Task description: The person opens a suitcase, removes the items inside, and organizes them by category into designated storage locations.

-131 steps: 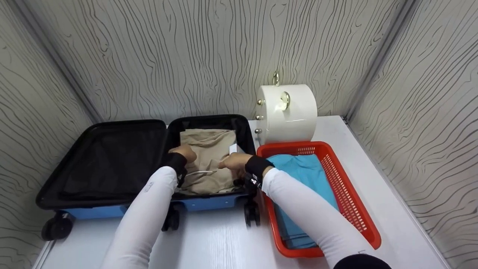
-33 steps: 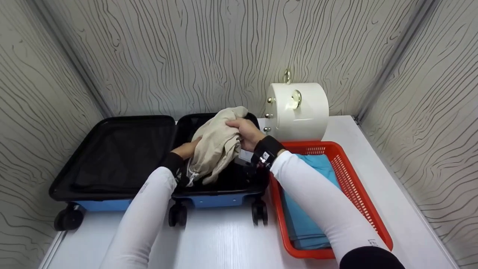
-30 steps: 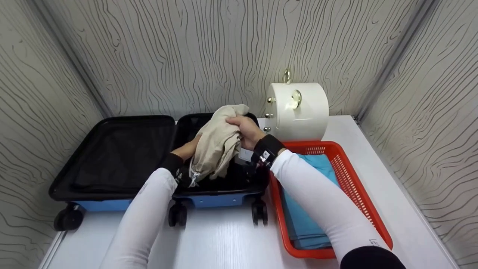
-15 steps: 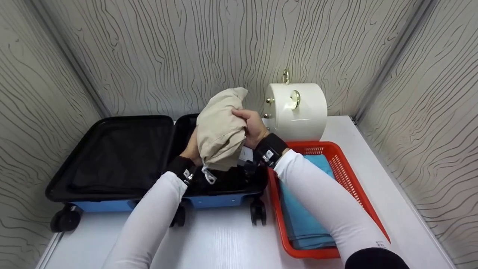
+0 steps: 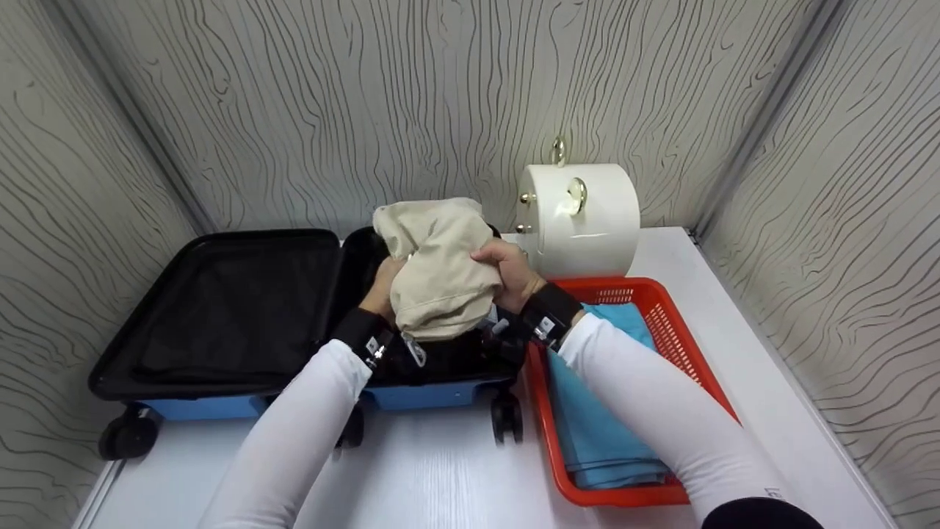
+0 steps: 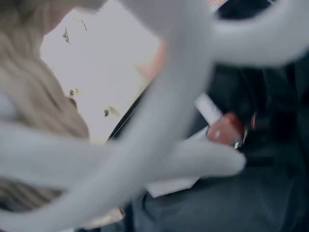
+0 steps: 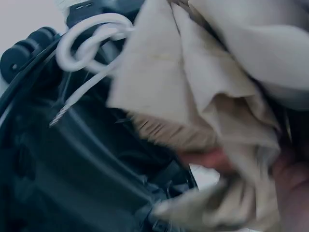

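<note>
A beige pair of drawstring pants (image 5: 444, 264), bunched into a bundle, is held up above the right half of the open suitcase (image 5: 426, 397). My left hand (image 5: 382, 289) grips its left side, the fingers mostly hidden behind the cloth. On the other side, my right hand (image 5: 512, 276) holds it with the thumb on top and the other fingers underneath. A white drawstring (image 5: 416, 351) dangles from the near end; its knotted loops (image 7: 91, 46) show in the right wrist view. Blurred cord (image 6: 164, 130) crosses the left wrist view.
The suitcase's black left half (image 5: 235, 316) lies open. To the right stands a red basket (image 5: 679, 330) with folded blue clothes (image 5: 609, 433). Behind it sits a cream drum-shaped case (image 5: 587, 228) with gold rings. A small reddish item (image 6: 226, 129) shows in the left wrist view.
The pants lay spread in the suitcase, then were lifted and gathered by both hands. Over the last half second the bundle has come down slightly and its far end has swung left.
</note>
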A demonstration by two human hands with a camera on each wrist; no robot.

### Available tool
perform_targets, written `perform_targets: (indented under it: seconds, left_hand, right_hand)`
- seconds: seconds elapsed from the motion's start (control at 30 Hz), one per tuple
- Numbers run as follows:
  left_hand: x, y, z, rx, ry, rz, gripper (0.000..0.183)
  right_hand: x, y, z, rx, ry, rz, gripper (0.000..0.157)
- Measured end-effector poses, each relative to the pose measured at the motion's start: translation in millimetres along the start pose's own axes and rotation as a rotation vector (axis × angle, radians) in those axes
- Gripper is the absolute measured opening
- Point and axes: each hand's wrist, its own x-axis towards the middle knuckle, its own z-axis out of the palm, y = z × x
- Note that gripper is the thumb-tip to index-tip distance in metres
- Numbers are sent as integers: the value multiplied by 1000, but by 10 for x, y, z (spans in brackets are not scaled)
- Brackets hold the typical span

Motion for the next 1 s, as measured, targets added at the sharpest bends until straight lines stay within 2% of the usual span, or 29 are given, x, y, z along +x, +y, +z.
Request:
perform_targets:
  seconds: [0.03, 0.1, 0.17, 0.27, 0.33, 0.4, 0.5, 0.6, 0.83, 1.0]
  left_hand:
    - [-59, 99, 98, -30, 45, -31, 19]
    - [-255, 375, 326, -62, 73, -66, 29]
    - [-279, 401, 340, -19, 33, -69, 36]
    - [-306, 403, 366, 116, -15, -101, 51]
    - [-340, 388, 403, 169, -53, -130, 57]
    - [-373, 360, 451, 190, -64, -158, 57]
    - [-423, 320, 540, 201, -27, -203, 45]
    - [-461, 296, 651, 239, 17, -219, 40]
    - [-633, 255, 1052, 357, 6, -218, 53]
    - [-804, 159, 1394, 345, -28, -220, 56]
  right_hand:
    - [-31, -11, -47, -15, -9, 8, 24]
    - [-84, -46, -140, -27, -8, 38, 22]
    - [-134, -87, -221, -38, 29, 84, 26]
    - [-235, -141, -319, -91, 107, 134, 34]
    - [-319, -160, -387, -165, 133, 120, 31]
    - [-415, -177, -452, -259, 142, 74, 35]
    - [-554, -207, -565, -389, 151, -6, 52]
    - [-690, -252, -684, -449, 167, -51, 60]
    - [-1118, -450, -964, -511, 153, -52, 63]
    - [-1472, -601, -1168, -619, 193, -70, 64]
